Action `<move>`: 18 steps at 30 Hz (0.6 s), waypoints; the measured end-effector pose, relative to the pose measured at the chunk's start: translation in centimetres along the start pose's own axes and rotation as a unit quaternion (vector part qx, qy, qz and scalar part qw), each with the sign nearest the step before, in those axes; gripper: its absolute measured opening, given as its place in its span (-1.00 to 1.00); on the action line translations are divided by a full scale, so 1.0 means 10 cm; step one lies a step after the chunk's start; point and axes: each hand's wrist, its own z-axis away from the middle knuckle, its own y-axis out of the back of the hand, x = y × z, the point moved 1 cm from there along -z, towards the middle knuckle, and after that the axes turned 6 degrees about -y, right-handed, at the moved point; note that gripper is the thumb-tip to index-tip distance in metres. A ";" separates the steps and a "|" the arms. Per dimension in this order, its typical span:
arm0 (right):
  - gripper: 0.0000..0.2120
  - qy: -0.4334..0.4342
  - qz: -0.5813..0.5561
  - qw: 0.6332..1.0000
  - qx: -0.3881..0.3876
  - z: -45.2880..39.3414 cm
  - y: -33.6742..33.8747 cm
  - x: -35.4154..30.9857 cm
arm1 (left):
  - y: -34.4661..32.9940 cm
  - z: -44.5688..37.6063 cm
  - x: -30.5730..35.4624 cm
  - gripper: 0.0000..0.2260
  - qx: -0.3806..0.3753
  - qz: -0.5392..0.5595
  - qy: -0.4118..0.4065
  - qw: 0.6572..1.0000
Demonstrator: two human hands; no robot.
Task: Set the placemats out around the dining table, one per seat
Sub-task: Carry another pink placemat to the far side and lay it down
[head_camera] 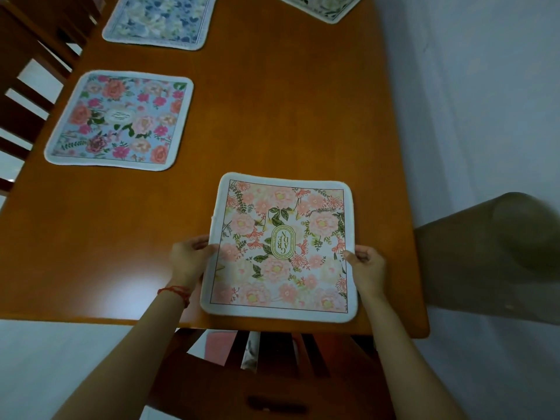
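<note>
Three placemats already lie flat on the table (272, 116): a pink-and-blue floral mat (119, 121) at the left of the frame, a blue floral mat (159, 21) at the upper left, and a pale mat (321, 6) cut off by the top edge, right of centre. Chair backs (33, 86) stand along the left edge beside the first two, so those seats look served.

A fourth, peach floral mat (281, 248) sits at the lower centre of the frame, its near edge almost level with the table's near edge, above a chair (272, 368) tucked under the table. It seems to be in its final spot or very close to it, so the job appears nearly finished; whether more seats lie outside the frame cannot be told.

The left hand (189, 257) pinches the mat's left edge about halfway along, fingers curled over the border. The right hand (368, 266) pinches the right edge at the same height, thumb on top. The mat lies directly between the two hands, touching both; whether it rests fully on the wood is unclear.
</note>
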 end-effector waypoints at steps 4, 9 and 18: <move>-0.85 0.004 0.009 1.000 0.006 -0.07 -0.06 0.01 | 0.01 -0.07 -0.04 -0.74 0.019 -0.047 -0.014 0.999; -0.87 0.016 0.022 1.000 0.007 -0.15 -0.12 -0.04 | 0.02 -0.18 -0.05 -0.74 0.038 -0.063 -0.022 0.997; -0.84 0.024 0.046 0.999 0.016 -0.31 -0.19 -0.10 | 0.00 -0.34 -0.04 -0.74 0.047 -0.023 0.006 0.999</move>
